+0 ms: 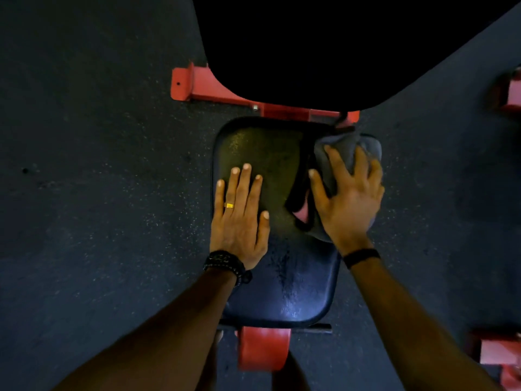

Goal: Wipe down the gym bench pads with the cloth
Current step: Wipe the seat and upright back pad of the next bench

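My right hand has its grip spread wide over the grey cloth, fingers splayed and pressing it flat onto the black seat pad of the table. The cloth bunches up ahead of my fingertips and reaches the pad's far right corner; a fold of it trails out under my wrist, and beside my thumb a darker fold with a pink patch shows. A dark band sits on that wrist.

My left hand lies just across from the grip, palm down and flat on the left half of the same pad, fingers straight and together, holding nothing. It wears a gold ring and beaded bracelets at the wrist.

Nearer to me than the grip, the pad's surface glistens with wet streaks. Beyond the cloth, the red frame crosses under the large black back pad. Dark speckled floor lies all around.
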